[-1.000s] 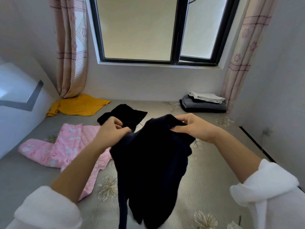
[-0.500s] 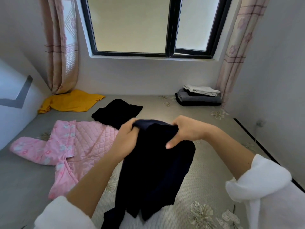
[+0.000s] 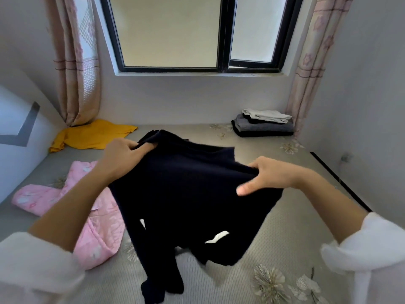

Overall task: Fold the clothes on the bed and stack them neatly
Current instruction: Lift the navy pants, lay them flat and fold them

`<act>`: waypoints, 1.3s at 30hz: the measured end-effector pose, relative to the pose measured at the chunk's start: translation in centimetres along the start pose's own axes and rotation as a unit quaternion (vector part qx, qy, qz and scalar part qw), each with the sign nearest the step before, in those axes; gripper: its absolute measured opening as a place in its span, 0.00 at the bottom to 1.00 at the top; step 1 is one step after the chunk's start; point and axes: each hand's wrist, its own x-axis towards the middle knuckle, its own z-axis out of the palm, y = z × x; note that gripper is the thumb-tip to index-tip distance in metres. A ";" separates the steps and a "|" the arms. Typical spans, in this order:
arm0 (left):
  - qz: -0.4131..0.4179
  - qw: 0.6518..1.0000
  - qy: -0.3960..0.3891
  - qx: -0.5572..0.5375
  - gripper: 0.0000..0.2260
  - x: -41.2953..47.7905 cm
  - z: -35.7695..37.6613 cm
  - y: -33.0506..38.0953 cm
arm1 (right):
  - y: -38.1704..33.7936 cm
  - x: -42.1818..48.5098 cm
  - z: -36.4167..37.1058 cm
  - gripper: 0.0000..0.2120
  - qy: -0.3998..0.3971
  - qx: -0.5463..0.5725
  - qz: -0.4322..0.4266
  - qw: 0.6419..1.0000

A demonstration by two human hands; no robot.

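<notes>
I hold a dark navy garment (image 3: 188, 194) up over the bed (image 3: 291, 233), spread between both hands. My left hand (image 3: 123, 153) grips its upper left edge. My right hand (image 3: 266, 175) grips the right edge, thumb on the front. The garment's lower part hangs down and touches the bed. A pink quilted jacket (image 3: 87, 216) lies unfolded on the left, partly behind my left arm. A yellow garment (image 3: 92, 137) lies crumpled at the far left. A folded stack (image 3: 263, 123) of grey, black and white clothes sits at the far right corner.
The bed cover is grey with flower prints. Walls close the bed in on the left, far and right sides. A window (image 3: 197, 34) with curtains (image 3: 76, 62) is above the far wall. A dark gap (image 3: 337, 178) runs along the bed's right edge.
My hands have moved apart, spreading the dark garment wide; before they were bunched close together at its top. The other black garment on the bed is now hidden behind it.
</notes>
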 end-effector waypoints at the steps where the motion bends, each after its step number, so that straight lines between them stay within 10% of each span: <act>1: -0.024 0.998 -0.060 -0.010 0.25 -0.1 -0.9 -0.3 | -0.3 -0.3 -0.7 0.12 -0.046 -0.073 0.032 0.996; 8: -0.083 0.908 -0.409 0.041 0.17 1.0 -7.3 -1.9 | -0.1 -1.5 -5.0 0.13 0.022 -0.295 0.126 0.947; 17: -0.092 0.918 -0.050 0.382 0.08 5.6 0.7 -8.8 | 7.8 6.7 -3.3 0.10 0.289 -0.329 0.214 0.873; 21: -0.254 0.965 -0.068 -0.006 0.09 7.4 3.3 -5.7 | 8.8 9.4 -5.1 0.12 0.344 0.093 0.294 0.887; 24: -0.253 0.915 -0.008 -0.315 0.15 10.5 4.8 -3.4 | 7.9 11.0 -7.5 0.13 0.358 0.440 0.214 0.795; 32: -0.077 0.929 0.165 -0.321 0.12 12.3 6.1 -1.6 | 8.5 9.1 -10.9 0.16 0.508 0.226 0.007 0.831; 39: 0.002 0.956 0.157 -0.248 0.10 2.9 10.7 -4.3 | 13.9 4.1 -4.0 0.24 0.472 0.094 0.029 0.876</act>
